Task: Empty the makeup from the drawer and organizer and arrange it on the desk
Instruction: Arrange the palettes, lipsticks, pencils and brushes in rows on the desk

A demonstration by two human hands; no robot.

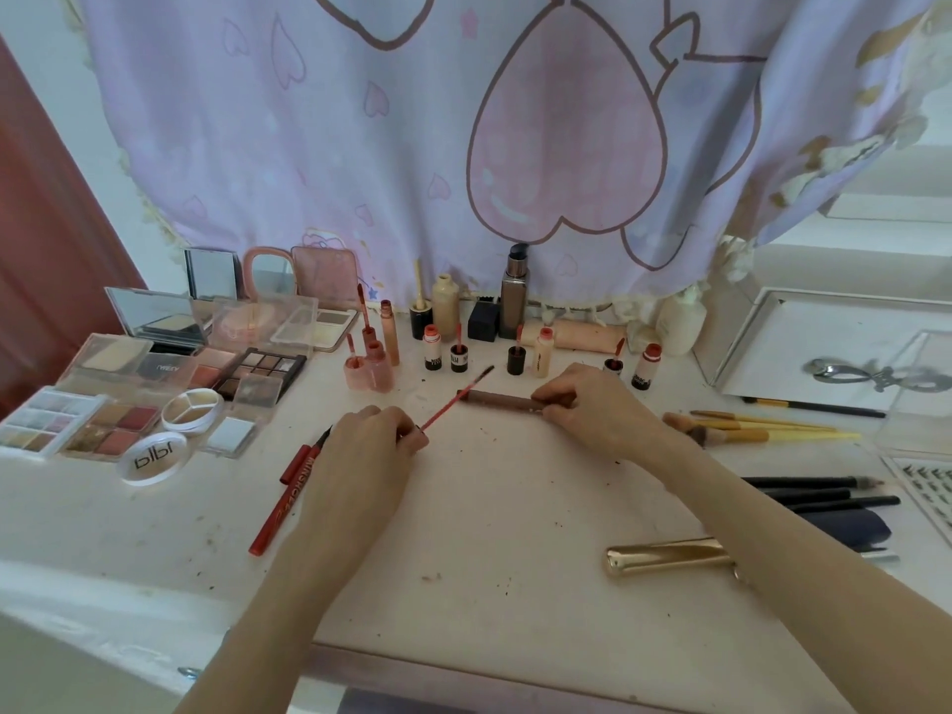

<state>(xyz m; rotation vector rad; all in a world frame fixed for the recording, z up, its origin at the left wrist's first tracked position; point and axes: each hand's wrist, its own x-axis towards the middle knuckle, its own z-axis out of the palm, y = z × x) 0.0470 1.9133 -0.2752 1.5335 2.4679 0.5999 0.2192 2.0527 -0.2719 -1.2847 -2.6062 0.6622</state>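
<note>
Nearest me: my left hand [368,445], fingers curled, pinching the cap end of a red mascara wand [453,399]. Wand's long axis runs from my fingertips up and to the right; its dark bristle tip points toward the row of small bottles.

My right hand [592,404]: fingers bent down and closed on the right end of a brown tube [497,400]. Tube lies flat on the white desk [489,533], long axis left to right, open end toward the wand, just beside its shaft.

Left of my left hand: red pencil [278,502], lying on a diagonal, tip pointing up and right.

Right of my right wrist: wooden-handled brushes [762,430], handles pointing right. Near them, black brushes [819,494], and a gold tube [664,556] lying flat beside my right forearm.

Far left: open eyeshadow palettes [257,371] and compacts, grouped together.

Back edge: lip-gloss bottles [432,347], upright, several uncapped.

Far right: clear tray [772,347].
</note>
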